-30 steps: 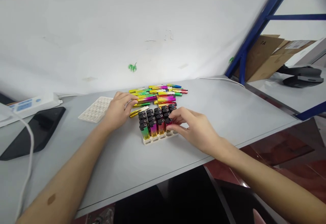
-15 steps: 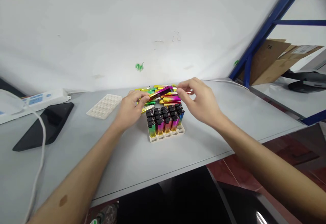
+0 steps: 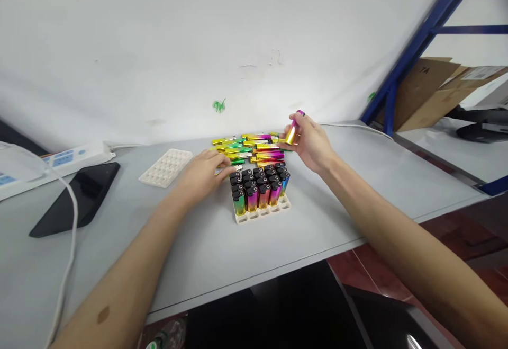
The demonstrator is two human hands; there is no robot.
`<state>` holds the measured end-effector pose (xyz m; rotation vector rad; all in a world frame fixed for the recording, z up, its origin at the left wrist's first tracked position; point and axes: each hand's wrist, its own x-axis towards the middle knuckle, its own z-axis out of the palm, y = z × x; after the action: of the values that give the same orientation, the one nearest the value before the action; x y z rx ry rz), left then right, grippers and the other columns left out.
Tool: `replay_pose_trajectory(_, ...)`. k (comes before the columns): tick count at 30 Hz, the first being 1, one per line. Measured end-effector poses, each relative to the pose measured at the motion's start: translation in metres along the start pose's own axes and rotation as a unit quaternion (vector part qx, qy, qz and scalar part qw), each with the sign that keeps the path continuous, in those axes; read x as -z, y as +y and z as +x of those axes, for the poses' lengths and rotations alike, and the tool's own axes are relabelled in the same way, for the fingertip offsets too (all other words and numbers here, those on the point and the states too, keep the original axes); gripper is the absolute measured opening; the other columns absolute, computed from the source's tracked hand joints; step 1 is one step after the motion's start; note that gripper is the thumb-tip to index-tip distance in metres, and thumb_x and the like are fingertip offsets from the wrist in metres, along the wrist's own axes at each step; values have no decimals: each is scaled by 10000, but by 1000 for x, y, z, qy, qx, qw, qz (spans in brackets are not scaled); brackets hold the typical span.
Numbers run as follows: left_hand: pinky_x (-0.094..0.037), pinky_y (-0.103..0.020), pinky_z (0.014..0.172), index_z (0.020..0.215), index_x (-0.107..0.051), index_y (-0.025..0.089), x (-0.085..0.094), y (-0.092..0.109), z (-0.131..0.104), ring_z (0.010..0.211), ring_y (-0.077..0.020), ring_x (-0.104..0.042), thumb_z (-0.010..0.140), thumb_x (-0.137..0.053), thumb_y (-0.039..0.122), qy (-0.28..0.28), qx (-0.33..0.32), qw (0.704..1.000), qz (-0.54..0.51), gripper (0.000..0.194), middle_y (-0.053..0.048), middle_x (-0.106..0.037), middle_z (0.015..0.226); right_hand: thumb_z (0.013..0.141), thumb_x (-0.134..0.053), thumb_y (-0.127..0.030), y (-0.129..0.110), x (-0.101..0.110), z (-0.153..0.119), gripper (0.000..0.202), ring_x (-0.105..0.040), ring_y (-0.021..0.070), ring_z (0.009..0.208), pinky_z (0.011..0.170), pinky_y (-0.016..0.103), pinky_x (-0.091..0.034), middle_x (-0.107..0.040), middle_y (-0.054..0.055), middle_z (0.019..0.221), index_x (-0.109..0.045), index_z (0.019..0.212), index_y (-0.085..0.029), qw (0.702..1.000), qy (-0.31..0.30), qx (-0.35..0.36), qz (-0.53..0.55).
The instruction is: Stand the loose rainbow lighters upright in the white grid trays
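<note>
My right hand point(image 3: 311, 142) is raised over the back of the table, fingers closed on a shiny purple-to-yellow lighter point(image 3: 292, 133) held tilted. My left hand point(image 3: 204, 175) rests low beside the pile, thumb and fingers around a yellow lighter point(image 3: 238, 168) with a silvery end; the hand hides most of it. Several metallic lighters point(image 3: 265, 155) lie on their sides in a loose pile near the wall. In front of them, a cream tray point(image 3: 264, 213) holds rows of upright lighters with black tops point(image 3: 252, 198). Its front row of holes is bare.
A second cream tray point(image 3: 165, 168) lies left of my left hand. Farther left are a black phone point(image 3: 75, 198), a white power strip point(image 3: 75, 155) and a white cable point(image 3: 71, 248). At right stand a blue metal frame point(image 3: 391, 105) and cardboard boxes point(image 3: 428, 95).
The purple lighter has passed from my left hand to my right, which lifted it up and turned it more upright. My left hand has lowered to the yellow lighter beside the tray.
</note>
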<state>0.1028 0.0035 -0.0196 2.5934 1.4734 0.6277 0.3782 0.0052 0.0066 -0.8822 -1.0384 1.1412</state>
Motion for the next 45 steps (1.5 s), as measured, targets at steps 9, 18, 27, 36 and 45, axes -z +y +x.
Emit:
replay_pose_trajectory(9, -523, -442, 936, 1048, -696, 244, -6, -11, 1, 1139, -300, -624, 873, -510, 282, -77, -12, 993, 91, 258, -89, -712, 1129, 885, -542, -720, 9, 16, -11, 470, -382, 107, 471, 434, 243, -264, -421, -75, 573, -527, 947, -254, 994, -16, -104, -4)
replay_pose_trajectory(18, -551, -402, 837, 1054, -621, 251, -8, -13, -1, 1003, -273, -678, 823, -581, 282, -67, 33, 996, 57, 237, -88, -707, 1148, 962, -394, -577, 22, 14, -12, 474, -378, 97, 459, 432, 233, -252, -443, -20, 553, -457, 667, -212, 983, -36, -179, -4)
replay_pose_trajectory(27, -520, -407, 971, 1159, -644, 230, -8, -13, -1, 1160, -280, -640, 865, -534, 232, -54, -4, 998, 45, 313, -100, -686, 1237, 943, -390, -447, 21, 11, -14, 367, -183, 81, 421, 410, 213, -109, -266, -71, 495, -379, 650, -227, 985, -17, -168, -24)
replay_pose_trajectory(36, -519, -403, 970, 1169, -670, 236, -6, -11, -2, 1154, -279, -643, 875, -525, 240, -23, -18, 999, 38, 328, -90, -686, 1216, 966, -385, -513, 22, 9, -15, 428, -190, 77, 420, 407, 217, -120, -271, -69, 510, -400, 652, -224, 986, 14, -162, -34)
replay_pose_trajectory(45, -515, -435, 955, 1195, -664, 215, -4, -7, -2, 1157, -307, -636, 898, -500, 285, -19, -7, 999, 45, 346, -111, -685, 1192, 931, -395, -430, 20, 12, -16, 363, -217, 87, 436, 413, 219, -131, -276, -55, 519, -401, 634, -222, 988, -1, -144, -51)
